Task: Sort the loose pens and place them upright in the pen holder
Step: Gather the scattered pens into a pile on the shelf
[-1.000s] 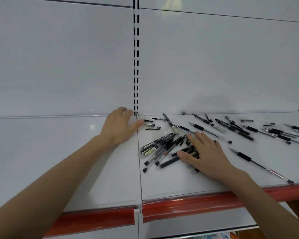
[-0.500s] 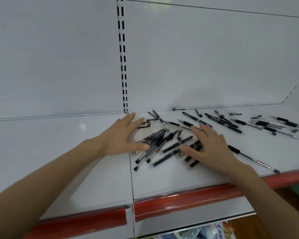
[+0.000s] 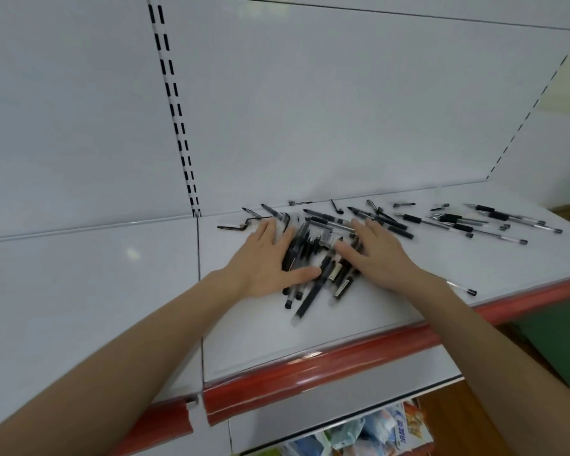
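Since the earlier frame, the pile of pens (image 3: 313, 258) has been pushed tighter at mid-shelf between the left hand (image 3: 264, 258) and right hand (image 3: 379, 255), both flat with fingers spread, gripping nothing. More loose pens (image 3: 458, 222) are scattered toward the back right corner of the shelf (image 3: 343, 317).

Place: you stand at a shop's display shelving.
Shelf (image 3: 343, 317): white metal, and its front edge carries a red price-strip rail (image 3: 310, 366).
Back panel (image 3: 310, 110): plain white, split by a slotted upright (image 3: 175, 110) for shelf brackets.
Stock: many alike black pens (image 3: 441, 223) lie towards the shelf's back right corner.
Below: packaged goods (image 3: 375, 429) under the front edge.
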